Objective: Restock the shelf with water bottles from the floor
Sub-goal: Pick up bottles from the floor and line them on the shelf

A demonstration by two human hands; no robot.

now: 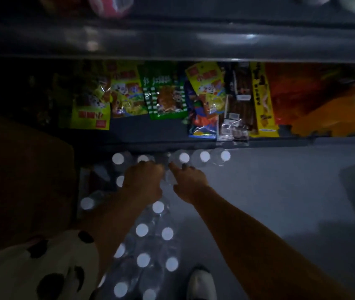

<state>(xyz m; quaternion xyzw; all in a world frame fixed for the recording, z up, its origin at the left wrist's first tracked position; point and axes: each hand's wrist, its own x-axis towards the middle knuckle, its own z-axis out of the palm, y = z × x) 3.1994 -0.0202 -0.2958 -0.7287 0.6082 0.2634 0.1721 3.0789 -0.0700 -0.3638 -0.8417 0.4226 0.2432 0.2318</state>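
Note:
Several clear water bottles with white caps (142, 230) stand bunched on the grey floor below me. Another row of water bottles (204, 156) lines the foot of the dark shelf (150, 128). Both my hands reach down to that row. My left hand (144, 180) is curled, knuckles up, against one side of a clear bottle (169, 178). My right hand (188, 182) presses on its other side with the index finger stretched forward. The bottle's cap is hidden between the hands. The scene is dim and blurred.
Snack packets (163, 94) in yellow, green and orange lie on the lowest shelf board. A brown cardboard box (20, 169) stands to the left of the bottles. My white shoe (200, 284) and spotted clothing (31, 267) are at the bottom. Grey floor (269, 191) spreads to the right.

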